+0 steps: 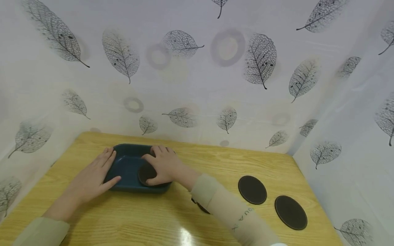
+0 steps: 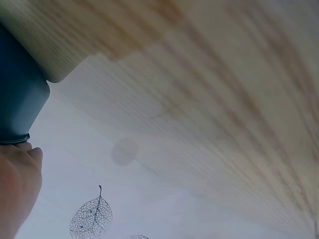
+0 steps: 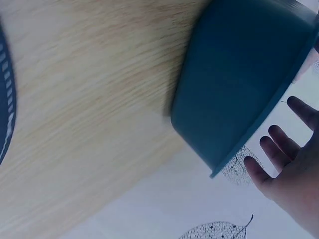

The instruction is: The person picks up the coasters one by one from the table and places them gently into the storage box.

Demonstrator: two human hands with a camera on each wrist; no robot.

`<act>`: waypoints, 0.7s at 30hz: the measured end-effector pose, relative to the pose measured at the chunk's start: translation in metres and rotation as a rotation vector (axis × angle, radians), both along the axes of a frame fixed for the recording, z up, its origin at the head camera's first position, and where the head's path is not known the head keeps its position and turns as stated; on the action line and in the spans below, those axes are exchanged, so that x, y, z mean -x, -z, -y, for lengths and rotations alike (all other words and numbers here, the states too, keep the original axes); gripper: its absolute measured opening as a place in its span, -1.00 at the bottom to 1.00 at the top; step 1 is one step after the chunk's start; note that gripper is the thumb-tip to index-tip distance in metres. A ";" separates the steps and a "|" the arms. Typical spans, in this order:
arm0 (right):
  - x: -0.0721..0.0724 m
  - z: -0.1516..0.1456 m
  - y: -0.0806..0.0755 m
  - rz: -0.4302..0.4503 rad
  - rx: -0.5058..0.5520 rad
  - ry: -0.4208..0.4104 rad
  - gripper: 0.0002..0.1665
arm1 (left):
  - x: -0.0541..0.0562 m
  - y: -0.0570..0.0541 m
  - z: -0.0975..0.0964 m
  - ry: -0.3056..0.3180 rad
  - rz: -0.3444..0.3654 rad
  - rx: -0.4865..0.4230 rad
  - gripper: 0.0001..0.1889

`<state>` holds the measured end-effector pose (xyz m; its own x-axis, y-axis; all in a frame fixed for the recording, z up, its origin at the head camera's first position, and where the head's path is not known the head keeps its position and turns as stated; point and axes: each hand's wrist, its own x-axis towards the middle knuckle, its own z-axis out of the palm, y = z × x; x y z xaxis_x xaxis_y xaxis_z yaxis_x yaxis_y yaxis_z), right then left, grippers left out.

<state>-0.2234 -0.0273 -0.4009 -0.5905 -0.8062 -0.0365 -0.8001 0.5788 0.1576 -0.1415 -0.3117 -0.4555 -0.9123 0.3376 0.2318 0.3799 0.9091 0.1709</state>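
Observation:
A dark teal rectangular bin [image 1: 129, 188] stands on the wooden table. My left hand [image 1: 93, 177] rests against its left side, fingers straight along the rim and thumb spread over the front left corner. In the left wrist view the fingertips touch the rim. My right hand [image 1: 166, 165] reaches over the bin's right side with fingers spread. Beneath it, a round black coaster [image 1: 144, 172] lies in the bin, partly covered by the hand. In the right wrist view the fingers [image 3: 274, 149] are extended and apart beside the bin's rim.
Two round black coasters, one nearer the bin [image 1: 252, 190] and one farther right [image 1: 290, 212], lie flat on the table [image 1: 138, 218]. Another dark round edge [image 1: 203, 207] shows from under the right sleeve. A leaf-patterned sheet [image 1: 197, 85] surrounds the table's back and sides.

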 end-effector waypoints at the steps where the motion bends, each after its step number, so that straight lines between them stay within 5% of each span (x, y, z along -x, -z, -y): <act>1: -0.001 -0.003 -0.002 0.000 0.000 -0.001 -0.01 | 0.000 0.000 0.000 0.002 -0.006 0.002 0.01; 21: -0.022 -0.077 -0.022 0.017 0.090 -0.053 -0.03 | 0.003 0.005 0.002 0.010 -0.021 0.020 0.02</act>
